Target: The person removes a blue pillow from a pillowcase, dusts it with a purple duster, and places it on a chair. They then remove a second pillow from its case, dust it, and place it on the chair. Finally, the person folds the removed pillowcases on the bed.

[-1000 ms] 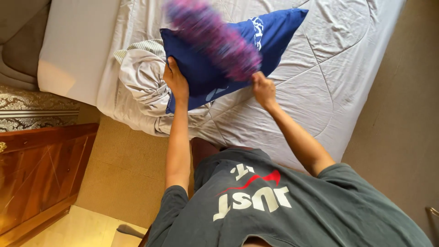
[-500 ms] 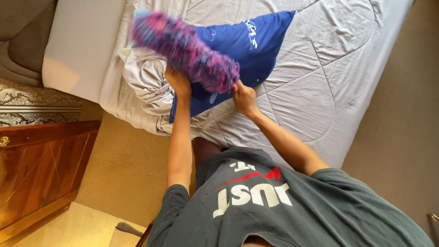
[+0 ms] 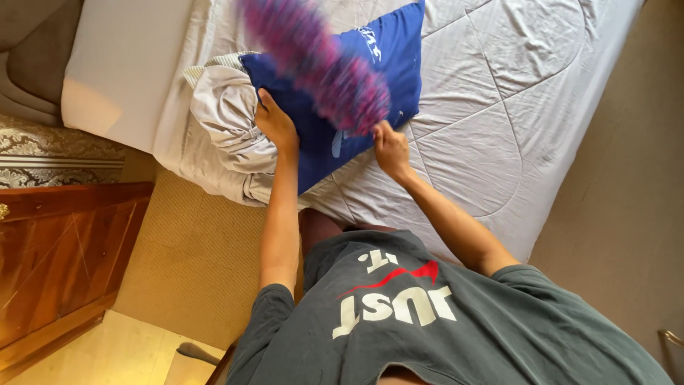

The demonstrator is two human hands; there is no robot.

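Head view: left hand (image 3: 274,122) grips a blue fabric pillow (image 3: 356,78) at upper centre, on a grey quilted bedspread (image 3: 499,107); right hand (image 3: 390,146) is closed around a blurred pink-purple fluffy duster (image 3: 320,64).

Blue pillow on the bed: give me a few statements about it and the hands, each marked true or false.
1. The left hand grips the blue pillow. True.
2. The right hand holds a pink and purple fluffy duster. True.
3. The pillow lies on the floor. False: it rests on the pale quilted bedcover.
4. The duster is sharp and still. False: it is blurred.
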